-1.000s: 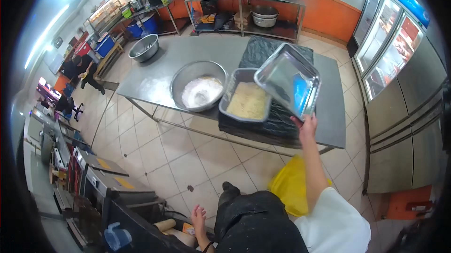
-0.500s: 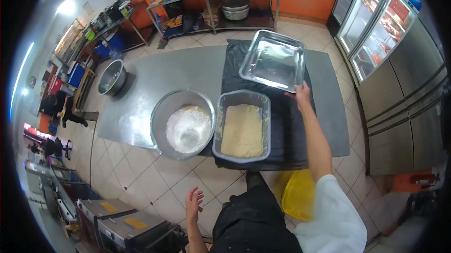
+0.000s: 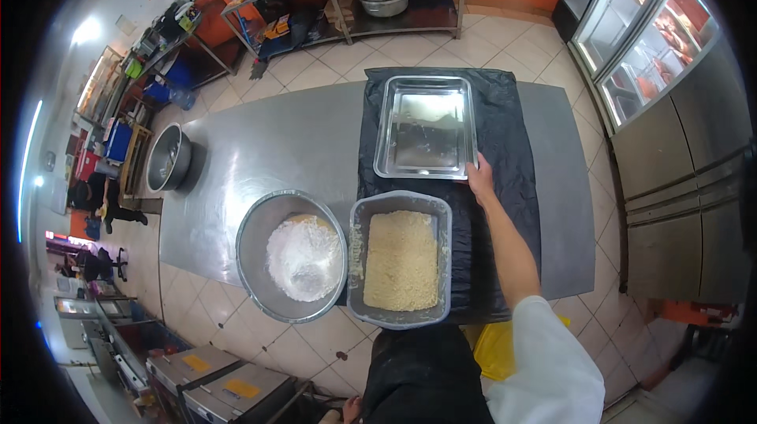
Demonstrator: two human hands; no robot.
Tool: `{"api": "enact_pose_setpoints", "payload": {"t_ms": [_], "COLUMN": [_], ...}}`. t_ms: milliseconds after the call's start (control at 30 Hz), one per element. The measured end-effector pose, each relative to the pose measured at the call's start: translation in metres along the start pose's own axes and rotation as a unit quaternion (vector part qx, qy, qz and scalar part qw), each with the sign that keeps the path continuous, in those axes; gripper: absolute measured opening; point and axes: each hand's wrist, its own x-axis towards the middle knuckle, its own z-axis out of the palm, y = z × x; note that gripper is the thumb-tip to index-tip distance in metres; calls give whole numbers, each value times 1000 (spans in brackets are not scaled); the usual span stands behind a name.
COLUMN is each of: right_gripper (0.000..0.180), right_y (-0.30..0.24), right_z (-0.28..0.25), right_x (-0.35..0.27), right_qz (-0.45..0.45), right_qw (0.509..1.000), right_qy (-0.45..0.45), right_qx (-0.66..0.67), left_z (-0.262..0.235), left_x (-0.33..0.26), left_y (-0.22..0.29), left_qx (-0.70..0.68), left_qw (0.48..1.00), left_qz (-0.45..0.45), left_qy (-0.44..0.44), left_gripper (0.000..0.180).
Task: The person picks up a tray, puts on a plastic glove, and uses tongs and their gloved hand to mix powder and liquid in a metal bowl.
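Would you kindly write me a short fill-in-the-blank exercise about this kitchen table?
The right hand touches the corner of the empty metal ____.
The round bowl beside the grey tub holds ____ powder.
The tray lies on a ____ sheet.
Missing words: tray; white; black.

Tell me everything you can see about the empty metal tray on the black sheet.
The metal tray is a shallow rectangular pan of shiny, silvery metal with a raised rim and rounded corners. It looks empty, its floor showing only reflections and faint smears. It lies flat on the black sheet that covers part of the steel table, beyond the tub of crumbs. The right hand rests at its near right corner, fingers touching the rim.
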Motion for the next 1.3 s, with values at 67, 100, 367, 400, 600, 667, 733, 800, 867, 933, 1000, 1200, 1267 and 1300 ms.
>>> {"api": "enact_pose_setpoints", "payload": {"t_ms": [67, 100, 367, 400, 600, 667, 733, 800, 867, 933, 1000, 1200, 1267, 1300], "right_gripper": [47, 48, 45, 45, 35, 36, 37, 38, 37, 36, 36, 38, 38, 39], "right_y": [-7, -5, 47, 45, -6, 9, 11, 10, 8, 7, 9, 38, 50, 51], "right_z": [4, 4, -6, -3, 14, 2, 5, 3, -3, -17, -32, -57, -62, -61], "right_x": [0, 3, 20, 19, 6, 18, 16, 13, 12, 14, 17, 29, 29, 28], "right_qz": [6, 5, -52, -49, 40, -17, -28, -39, -48, -31, -47, -49, -56, -61], "right_qw": [1000, 1000, 963, 964, 940, 935, 936, 937, 938, 943, 944, 939, 939, 940], "right_qy": [-9, -8, 107, 106, 100, 117, 124, 129, 135, 136, 134, 123, 128, 129], "right_qx": [-13, -25, -241, -238, -324, -333, -327, -322, -314, -303, -299, -318, -314, -310], "left_z": [-3, -3, -28, -27, -14, -16, -16, -17, -17, -17, -17, -14, -11, -12], "left_x": [0, 3, 33, 34, 26, 32, 31, 29, 29, 28, 28, 25, 24, 21], "left_y": [-16, -19, -34, -42, -34, -23, -24, -26, -29, -32, -33, -30, -28, -30], "left_qx": [1, 3, 3, 21, 11, 21, 22, 21, 20, 18, 15, 6, 4, 1], "left_qw": [1000, 1000, 993, 995, 998, 997, 997, 998, 998, 998, 997, 997, 996, 996], "left_qz": [9, 18, 115, 100, 67, 69, 67, 65, 65, 67, 69, 80, 82, 80], "left_qy": [4, 3, -21, -6, 11, 6, 7, 10, 12, 14, 17, 21, 24, 28], "left_gripper": [42, 42, 38, 38, 37, 37, 36, 36, 36, 36, 36, 35, 35, 35]}}
